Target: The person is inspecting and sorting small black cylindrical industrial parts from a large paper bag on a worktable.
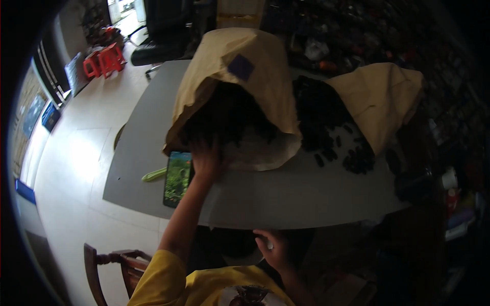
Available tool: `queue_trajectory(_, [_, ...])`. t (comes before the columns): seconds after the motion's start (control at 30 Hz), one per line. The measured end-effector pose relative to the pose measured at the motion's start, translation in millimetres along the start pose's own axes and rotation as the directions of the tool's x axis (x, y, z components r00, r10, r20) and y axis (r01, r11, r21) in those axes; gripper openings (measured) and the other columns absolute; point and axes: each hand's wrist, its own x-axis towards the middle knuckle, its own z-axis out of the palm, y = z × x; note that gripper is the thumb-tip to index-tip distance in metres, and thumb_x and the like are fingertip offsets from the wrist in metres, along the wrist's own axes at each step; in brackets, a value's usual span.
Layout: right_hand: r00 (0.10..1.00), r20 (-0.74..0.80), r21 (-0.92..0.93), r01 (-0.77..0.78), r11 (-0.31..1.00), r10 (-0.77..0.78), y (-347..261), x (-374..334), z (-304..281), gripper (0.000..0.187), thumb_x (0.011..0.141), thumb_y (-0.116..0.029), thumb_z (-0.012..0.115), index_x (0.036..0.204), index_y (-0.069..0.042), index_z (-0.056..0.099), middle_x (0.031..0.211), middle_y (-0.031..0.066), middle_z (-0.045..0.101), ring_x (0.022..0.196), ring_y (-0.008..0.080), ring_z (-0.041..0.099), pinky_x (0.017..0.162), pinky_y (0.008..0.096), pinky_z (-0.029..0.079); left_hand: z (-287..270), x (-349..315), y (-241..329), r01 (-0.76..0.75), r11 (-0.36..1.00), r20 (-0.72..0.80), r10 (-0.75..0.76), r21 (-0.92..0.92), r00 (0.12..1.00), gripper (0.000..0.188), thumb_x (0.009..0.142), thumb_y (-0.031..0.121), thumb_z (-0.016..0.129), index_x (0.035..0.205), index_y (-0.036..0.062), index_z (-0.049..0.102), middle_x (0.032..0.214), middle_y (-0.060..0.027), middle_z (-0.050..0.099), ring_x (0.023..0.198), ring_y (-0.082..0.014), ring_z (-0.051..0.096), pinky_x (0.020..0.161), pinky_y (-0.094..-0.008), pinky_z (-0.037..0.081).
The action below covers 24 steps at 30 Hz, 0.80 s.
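My left hand (206, 160) reaches across the grey table (286, 196) into the open mouth of a large tan paper sack (240, 71) lying on its side. The sack holds dark small pieces; the fingers are in shadow there, so what they touch is unclear. My right hand (273, 249) is low, just under the table's near edge, with the fingers curled and something small and white at them. A second tan sack (380, 99) lies to the right, with a heap of dark pieces (326, 125) spilled between the two.
A phone with a lit green screen (178, 178) lies on the table beside my left wrist, and a pale green stick-like object (154, 175) lies left of it. A wooden chair (120, 268) stands at the lower left. Red stools (104, 60) and a black office chair (163, 30) stand beyond.
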Motion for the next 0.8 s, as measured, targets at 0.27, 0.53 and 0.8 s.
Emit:
queue_trajectory(0.27, [0.769,-0.637,-0.266,-0.162,0.950,-0.047,132,87,-149,0.026,0.084,-0.013,0.058,0.108,-0.003,0.056,0.115,0.0137,0.052,0.109,0.0270,0.048,0.091,0.0382,0.038,-8,2,10,0.064,0.987,0.110,-0.047,-0.150,0.993,0.070,0.069,0.040,0.064,0.130,0.0185,0.039,0.126,-0.0254,0.035,0.105,-0.0436,0.039,0.089,-0.0505,0.037])
queue_trajectory(0.53, [0.710,-0.689,-0.493,-0.609,0.621,0.149,207,170,-261,0.060,0.081,-0.057,0.049,0.131,-0.025,0.040,0.139,0.0160,0.029,0.126,0.0394,0.025,0.101,0.0530,0.022,6,7,10,0.032,0.987,0.101,-0.016,-0.157,0.995,0.061,0.065,0.037,0.066,0.122,0.0281,0.049,0.125,-0.0249,0.037,0.109,-0.0451,0.037,0.091,-0.0516,0.035])
queue_trajectory(0.8, [0.878,-0.371,-0.644,-0.477,0.598,0.302,177,216,-205,0.071,0.070,-0.071,0.049,0.132,-0.038,0.036,0.142,0.0090,0.026,0.131,0.0372,0.013,0.094,0.0713,0.003,-10,10,24,-0.008,0.982,0.168,0.040,-0.189,0.985,0.055,0.063,0.035,0.066,0.116,0.0268,0.054,0.123,-0.0236,0.039,0.107,-0.0442,0.037,0.090,-0.0499,0.036])
